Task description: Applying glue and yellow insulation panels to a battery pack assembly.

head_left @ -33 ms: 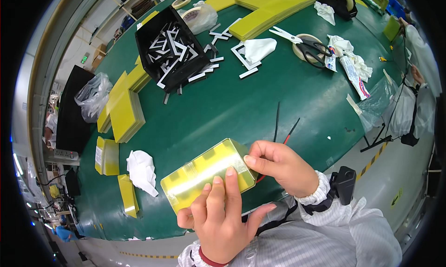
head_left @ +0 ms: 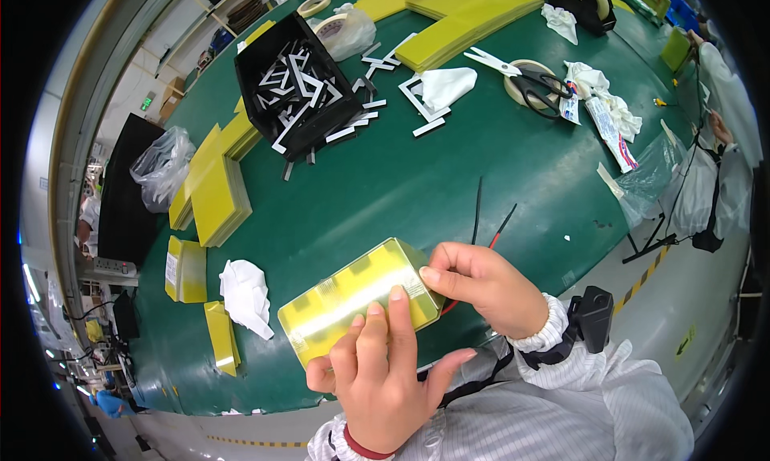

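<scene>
A box-shaped yellow pack [head_left: 345, 300], its faces covered in yellow board with a shiny clear surface, sits at the table's near edge. My left hand [head_left: 381, 373] lies on its top face, fingers spread and thumb held apart. At the pack's right end, my right hand [head_left: 485, 288] has thumb and forefinger pressed together by the upper edge; whatever is between the tips is hidden. A black wire [head_left: 478, 212] and a red wire [head_left: 499, 232] stick out beyond the right hand, with some red showing beneath it at the pack's end.
A black bin [head_left: 301, 92] of black-and-white strips stands at the back left. Stacked yellow boards [head_left: 220, 200] lie left and far back. Scissors [head_left: 529, 80] rest on a tape roll, near a white tube [head_left: 613, 132]. A crumpled white cloth [head_left: 245, 295] lies left of the pack.
</scene>
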Demonstrator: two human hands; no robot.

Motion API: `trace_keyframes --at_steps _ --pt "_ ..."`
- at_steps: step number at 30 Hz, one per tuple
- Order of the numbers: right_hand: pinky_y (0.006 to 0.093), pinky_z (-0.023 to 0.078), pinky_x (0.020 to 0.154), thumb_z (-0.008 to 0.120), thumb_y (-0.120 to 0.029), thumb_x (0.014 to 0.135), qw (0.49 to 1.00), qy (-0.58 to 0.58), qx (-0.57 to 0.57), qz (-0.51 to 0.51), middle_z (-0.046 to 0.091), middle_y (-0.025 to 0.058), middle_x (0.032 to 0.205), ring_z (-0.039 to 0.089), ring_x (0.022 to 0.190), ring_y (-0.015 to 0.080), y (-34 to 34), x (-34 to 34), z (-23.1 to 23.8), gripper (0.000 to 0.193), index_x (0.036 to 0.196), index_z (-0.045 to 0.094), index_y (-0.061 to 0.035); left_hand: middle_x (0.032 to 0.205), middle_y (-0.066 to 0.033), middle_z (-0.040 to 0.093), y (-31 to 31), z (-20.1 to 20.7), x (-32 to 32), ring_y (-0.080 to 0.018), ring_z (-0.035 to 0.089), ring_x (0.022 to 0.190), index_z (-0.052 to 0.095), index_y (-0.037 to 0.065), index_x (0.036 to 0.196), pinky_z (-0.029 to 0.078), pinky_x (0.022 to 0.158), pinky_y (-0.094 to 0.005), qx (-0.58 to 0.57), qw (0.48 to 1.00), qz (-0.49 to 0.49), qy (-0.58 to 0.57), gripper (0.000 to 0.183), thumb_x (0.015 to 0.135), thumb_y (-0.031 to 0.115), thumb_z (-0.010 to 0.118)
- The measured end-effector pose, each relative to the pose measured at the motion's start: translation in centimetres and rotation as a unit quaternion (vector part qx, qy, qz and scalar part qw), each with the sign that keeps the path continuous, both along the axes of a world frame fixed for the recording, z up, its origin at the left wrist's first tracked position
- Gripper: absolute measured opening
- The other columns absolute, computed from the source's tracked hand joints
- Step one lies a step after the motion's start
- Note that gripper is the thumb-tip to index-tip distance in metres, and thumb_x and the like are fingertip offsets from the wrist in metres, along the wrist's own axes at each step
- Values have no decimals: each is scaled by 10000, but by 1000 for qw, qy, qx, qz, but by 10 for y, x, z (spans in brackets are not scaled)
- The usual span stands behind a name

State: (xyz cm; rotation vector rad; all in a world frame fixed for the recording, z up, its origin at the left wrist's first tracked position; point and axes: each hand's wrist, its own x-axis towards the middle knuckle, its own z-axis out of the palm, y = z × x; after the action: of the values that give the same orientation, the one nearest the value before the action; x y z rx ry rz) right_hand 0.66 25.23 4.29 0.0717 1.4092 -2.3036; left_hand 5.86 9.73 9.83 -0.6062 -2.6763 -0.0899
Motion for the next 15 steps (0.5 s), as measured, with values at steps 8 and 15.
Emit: trace_keyframes --at_steps 8,15 --pt "221 402 709 651 -275 906 985 -9 170 29 517 -14 831 472 773 62 10 -4 6 264 897 508 -52 1017 -72 574 10 1 2 -221 492 891 629 108 1215 235 817 -401 -57 997 45 -4 747 742 685 597" --pt "250 443 759 705 -242 858 964 150 65 -212 512 63 978 483 864 111 20 15 -24 404 1095 478 -6 948 -92 462 24 6 5 -260 428 902 547 60 1287 230 827 -413 -71 995 66 -24 827 728 664 625"
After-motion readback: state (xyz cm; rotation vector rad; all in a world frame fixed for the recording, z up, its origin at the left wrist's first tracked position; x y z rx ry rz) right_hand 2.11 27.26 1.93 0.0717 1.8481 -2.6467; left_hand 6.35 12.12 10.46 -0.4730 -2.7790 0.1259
